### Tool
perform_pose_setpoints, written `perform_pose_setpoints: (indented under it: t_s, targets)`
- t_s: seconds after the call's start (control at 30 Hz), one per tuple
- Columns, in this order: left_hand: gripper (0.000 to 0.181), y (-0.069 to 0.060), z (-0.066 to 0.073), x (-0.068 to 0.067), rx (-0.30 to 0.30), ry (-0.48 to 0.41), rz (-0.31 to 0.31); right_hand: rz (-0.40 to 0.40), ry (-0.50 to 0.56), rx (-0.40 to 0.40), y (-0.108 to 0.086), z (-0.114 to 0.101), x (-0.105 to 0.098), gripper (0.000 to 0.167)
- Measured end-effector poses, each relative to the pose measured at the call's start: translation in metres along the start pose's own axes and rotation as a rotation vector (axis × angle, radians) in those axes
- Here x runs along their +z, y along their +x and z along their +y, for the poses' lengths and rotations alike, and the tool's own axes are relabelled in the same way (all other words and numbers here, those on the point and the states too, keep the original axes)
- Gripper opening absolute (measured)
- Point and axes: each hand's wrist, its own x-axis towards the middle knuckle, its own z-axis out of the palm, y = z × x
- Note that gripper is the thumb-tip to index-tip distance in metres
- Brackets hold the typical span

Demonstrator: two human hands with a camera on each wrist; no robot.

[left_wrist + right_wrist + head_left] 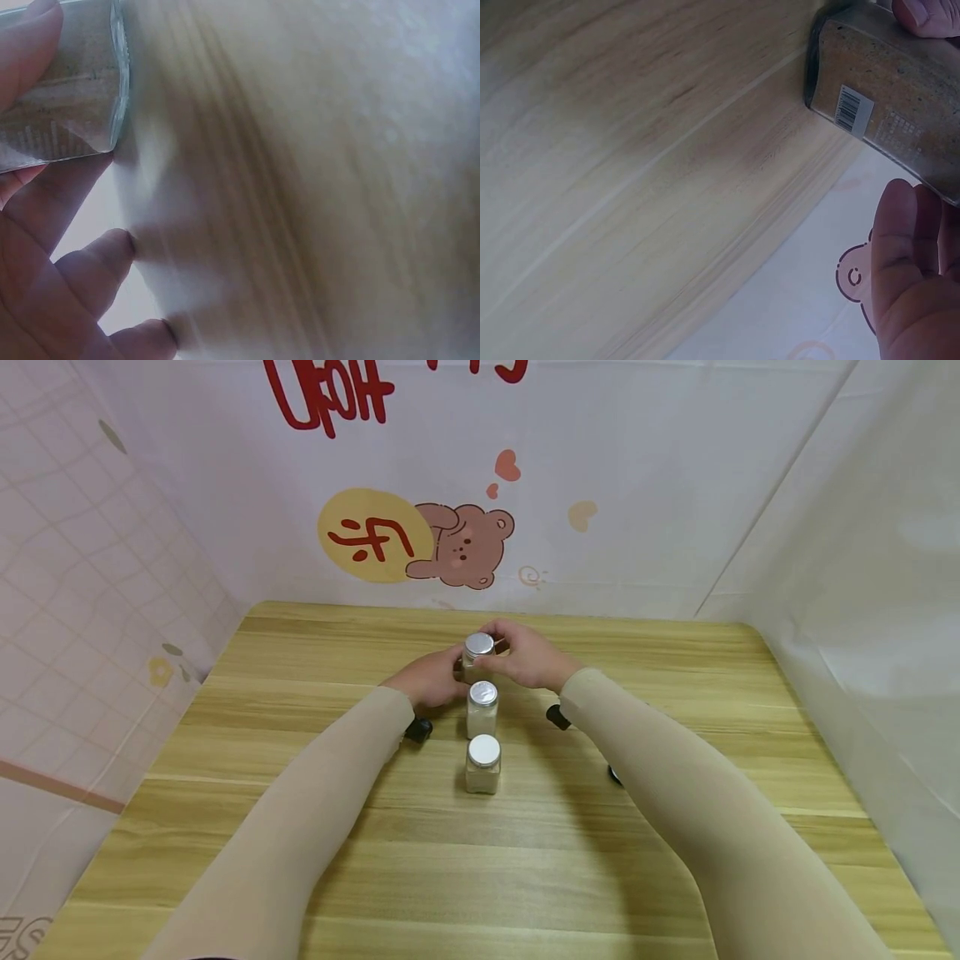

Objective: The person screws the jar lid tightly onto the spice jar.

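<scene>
At the back of a row of three stands a glass jar (478,647) with a silver lid. My left hand (435,677) grips it from the left; in the left wrist view its thumb lies on the glass (75,97), with the other fingers (94,274) spread below. From the right, my right hand (527,657) holds the same jar, thumb in front and fingers behind. The right wrist view shows the jar's brown contents and barcode label (853,111). Nearer me are a middle jar (482,710) and a front jar (483,764), both upright with pale contents.
A black object (418,729) lies by my left cuff and another (558,717) by my right cuff. A small dark-rimmed item (615,774) is partly covered by my right sleeve. Behind the wooden table (480,877) hangs a white printed cloth (637,460).
</scene>
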Motion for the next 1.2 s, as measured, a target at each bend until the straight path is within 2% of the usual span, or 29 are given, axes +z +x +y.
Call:
perform_pose_setpoints:
  t_s: [0.2,0.53,0.67,0.9,1.2]
  targets:
    - [0.080,0.0007,0.0003,0.0002,0.004,0.002,-0.001,-0.014,-0.026,-0.030,-0.0008,0.0028,-0.0022,0.063]
    - [0.080,0.0000,0.0009,-0.0002,0.006,-0.003,0.002,-0.004,-0.015,-0.052,0.0004,0.0044,-0.0014,0.043]
    - [0.080,-0.0009,0.0014,-0.0005,0.005,-0.006,0.000,-0.005,-0.013,-0.036,0.0002,0.0042,-0.0010,0.043]
    - [0.079,-0.0007,0.0011,-0.0003,0.010,0.006,0.000,-0.019,-0.058,-0.033,-0.0009,0.0031,-0.0021,0.058]
    - [0.081,0.0010,0.0005,0.0010,0.003,0.016,0.009,0.021,-0.041,-0.010,-0.0015,-0.0004,0.0014,0.042]
